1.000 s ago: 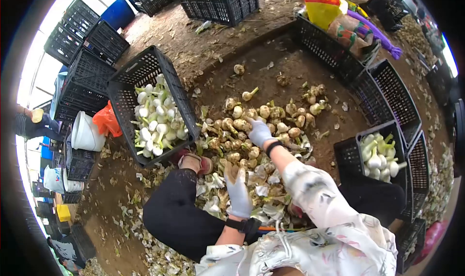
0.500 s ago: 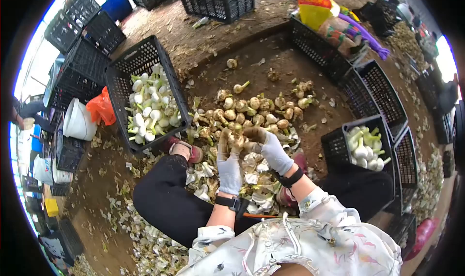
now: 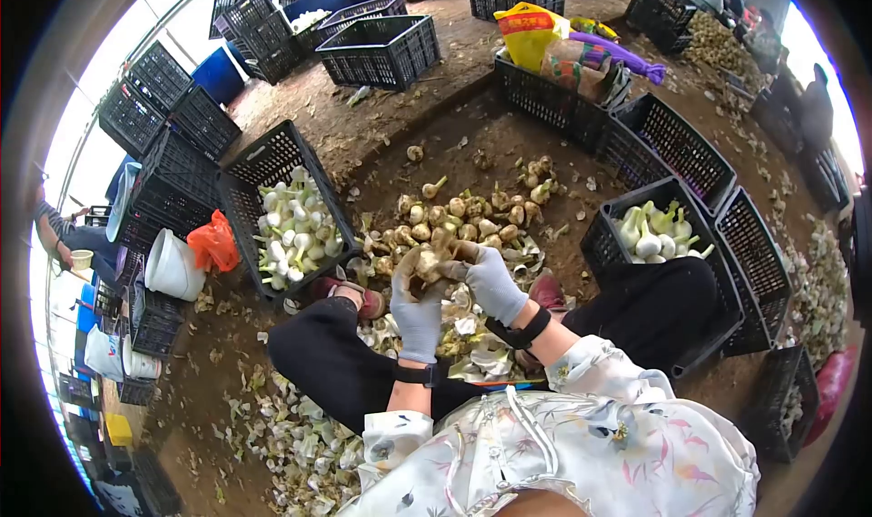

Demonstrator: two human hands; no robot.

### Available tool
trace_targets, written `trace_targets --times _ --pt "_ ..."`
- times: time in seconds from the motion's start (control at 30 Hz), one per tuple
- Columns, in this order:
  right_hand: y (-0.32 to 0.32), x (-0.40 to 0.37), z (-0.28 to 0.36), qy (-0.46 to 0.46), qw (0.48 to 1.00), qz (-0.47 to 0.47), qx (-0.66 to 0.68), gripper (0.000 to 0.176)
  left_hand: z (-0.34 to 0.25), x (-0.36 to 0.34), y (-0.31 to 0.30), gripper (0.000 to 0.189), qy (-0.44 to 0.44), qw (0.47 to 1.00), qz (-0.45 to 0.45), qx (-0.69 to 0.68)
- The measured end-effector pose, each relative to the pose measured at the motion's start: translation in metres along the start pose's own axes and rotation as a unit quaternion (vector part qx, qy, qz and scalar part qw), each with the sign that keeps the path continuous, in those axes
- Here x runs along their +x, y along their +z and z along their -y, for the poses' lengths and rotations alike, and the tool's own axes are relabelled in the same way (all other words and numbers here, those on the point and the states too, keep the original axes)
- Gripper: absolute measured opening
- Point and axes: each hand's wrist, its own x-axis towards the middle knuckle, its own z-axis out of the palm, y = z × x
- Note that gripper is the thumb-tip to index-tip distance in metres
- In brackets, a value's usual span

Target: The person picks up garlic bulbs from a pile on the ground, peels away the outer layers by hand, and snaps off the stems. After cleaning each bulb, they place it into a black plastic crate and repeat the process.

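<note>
My left hand [image 3: 419,315], in a dirty white glove, is closed round a soil-stained garlic bulb [image 3: 431,265]. From the other side my right hand [image 3: 495,283], gloved too, pinches at the same bulb with bent fingers. Its exact contact is partly hidden by the fingers. Just beyond the hands lies a pile of unpeeled, brownish garlic bulbs [image 3: 454,216] on the soil. Below them, between my feet, are loose garlic peels [image 3: 486,358]. Cleaned white garlic bulbs [image 3: 295,228] fill part of a black crate [image 3: 238,199] on the left; more white garlic [image 3: 656,234] sits in a right-hand crate [image 3: 597,241].
Several black crates [image 3: 677,140] stand along the right, one bearing a yellow bag [image 3: 529,34]. At left are an orange plastic bag [image 3: 213,242], a white bucket [image 3: 173,267] and stacked crates [image 3: 173,186]. Another person [image 3: 77,242] is at the far left edge.
My view has tilted up and turned, so more of the background crates show. Both hands stay together at the garlic bulb, with the fingers slightly shifted on it.
</note>
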Motion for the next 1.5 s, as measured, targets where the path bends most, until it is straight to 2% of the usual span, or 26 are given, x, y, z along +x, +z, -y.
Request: trace_targets --times 0.07,0.17,0.27,0.33,0.4,0.47,0.53,0.6,0.67,0.73,0.8,0.83,0.87,0.9,1.0,1.03,1.07,1.13,1.2,1.23,1.27,1.33,1.37,1.4,1.47,1.5 --pt "-0.004 -0.003 -0.001 -0.005 1.0 0.0 0.015 0.023 0.001 -0.002 -0.003 0.058 -0.061 0.995 -0.002 -0.076" --pt "-0.003 -0.006 0.009 0.04 0.995 0.01 0.094 0.024 0.003 -0.002 -0.004 0.058 0.009 1.0 0.013 0.005" --pt "-0.001 -0.009 0.012 -0.007 1.0 -0.005 -0.011 0.024 0.004 -0.003 -0.002 0.057 0.073 0.994 0.031 0.08" --pt "-0.01 -0.003 0.004 0.044 0.996 0.002 0.077 0.024 0.001 -0.002 -0.001 0.056 0.001 0.999 0.04 -0.029" --pt "-0.017 -0.004 0.005 0.038 0.998 -0.001 0.045 0.023 -0.006 -0.003 -0.001 0.055 -0.035 0.997 0.046 -0.057" --pt "-0.029 0.002 -0.005 -0.045 0.993 0.009 -0.106 0.026 -0.018 -0.006 0.001 0.053 -0.075 0.992 0.053 -0.084" --pt "-0.042 0.008 -0.014 -0.106 0.981 0.008 -0.16 0.031 -0.027 -0.008 0.004 0.048 -0.163 0.944 0.029 -0.286" --pt "-0.04 0.002 0.006 -0.221 0.902 0.037 -0.37 0.028 -0.03 -0.009 -0.001 0.045 -0.177 0.938 0.049 -0.293" --pt "-0.03 -0.003 0.015 -0.205 0.908 0.03 -0.364 0.018 -0.025 -0.005 -0.002 0.046 -0.225 0.914 0.07 -0.332" --pt "-0.021 -0.006 0.015 -0.127 0.954 0.021 -0.27 0.014 -0.02 -0.007 0.004 0.044 -0.215 0.936 0.051 -0.274" --pt "-0.031 -0.004 0.004 -0.15 0.929 0.013 -0.338 0.016 -0.016 -0.005 0.007 0.046 -0.082 0.993 0.07 -0.045" --pt "-0.031 -0.001 0.006 -0.095 0.967 0.005 -0.238 0.018 -0.018 -0.005 -0.003 0.047 -0.167 0.975 0.095 -0.111" --pt "-0.031 0.0 0.007 -0.039 0.99 -0.003 -0.134 0.02 -0.018 -0.004 -0.006 0.047 -0.167 0.975 0.096 -0.11" --pt "-0.034 -0.002 0.009 -0.031 0.984 -0.003 -0.174 0.02 -0.018 -0.003 -0.008 0.048 -0.192 0.965 0.1 -0.15" --pt "-0.024 -0.007 0.005 -0.067 0.966 -0.04 -0.248 0.02 -0.022 -0.004 0.002 0.048 -0.216 0.952 0.084 -0.199" --pt "-0.018 -0.01 0.009 -0.147 0.939 -0.016 -0.31 0.02 -0.022 -0.003 0.007 0.05 -0.178 0.97 0.06 -0.156" --pt "-0.02 -0.008 0.007 -0.148 0.94 -0.016 -0.309 0.02 -0.022 -0.002 0.01 0.051 -0.138 0.984 0.036 -0.111" --pt "-0.033 0.001 -0.005 0.003 0.991 -0.122 -0.052 0.017 -0.028 -0.002 0.001 0.052 -0.139 0.984 0.072 -0.079" --pt "-0.059 0.016 -0.003 0.004 0.965 -0.253 0.072 0.021 -0.038 -0.002 -0.008 0.057 -0.169 0.958 0.169 -0.16" --pt "-0.075 0.015 0.009 0.048 0.967 -0.164 -0.188 0.023 -0.039 -0.001 -0.01 0.067 -0.179 0.951 0.164 -0.192" --pt "-0.084 0.013 0.02 0.086 0.895 -0.062 -0.434 0.027 -0.04 -0.001 -0.011 0.067 -0.177 0.952 0.161 -0.19" --pt "-0.072 0.006 0.018 0.111 0.723 0.034 -0.681 0.037 -0.041 0.001 -0.011 0.073 -0.083 0.98 0.17 -0.056" --pt "-0.058 -0.004 0.023 -0.004 0.793 -0.025 -0.608 0.043 -0.043 0.002 -0.01 0.081 -0.087 0.982 0.168 -0.016" --pt "-0.051 -0.005 0.034 -0.024 0.868 0.028 -0.496 0.041 -0.038 0.004 -0.009 0.081 -0.09 0.982 0.168 -0.018" --pt "-0.029 -0.012 0.051 -0.165 0.882 0.111 -0.426 0.035 -0.028 0.006 -0.011 0.081 -0.009 0.968 0.195 0.156" --pt "-0.022 -0.014 0.057 -0.166 0.883 0.109 -0.426 0.035 -0.027 0.006 -0.008 0.083 0.008 0.966 0.205 0.159"
